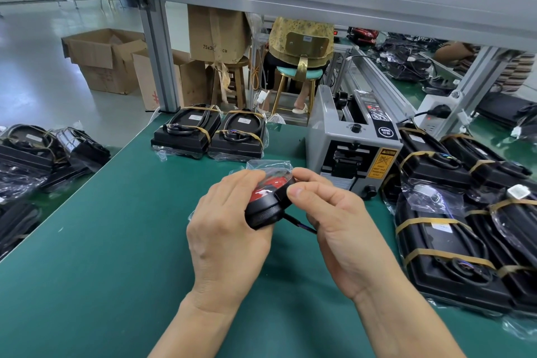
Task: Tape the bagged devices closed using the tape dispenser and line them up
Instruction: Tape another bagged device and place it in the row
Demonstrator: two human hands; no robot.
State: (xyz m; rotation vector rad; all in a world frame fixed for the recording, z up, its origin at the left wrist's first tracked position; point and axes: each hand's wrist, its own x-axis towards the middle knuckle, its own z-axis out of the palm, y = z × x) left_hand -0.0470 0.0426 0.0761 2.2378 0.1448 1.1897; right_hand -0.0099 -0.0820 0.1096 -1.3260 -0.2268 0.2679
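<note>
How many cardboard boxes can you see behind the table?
3: an open box far left, a tilted box by the metal post, a tall box on the stool. More may be hidden.

One head-worn wide-angle view, looking forward and down.

It sits close above the green surface (pixel 116 241), with both hands near the middle of the frame, the tape dispenser (pixel 353 142) just beyond, and the factory floor far behind.
</note>
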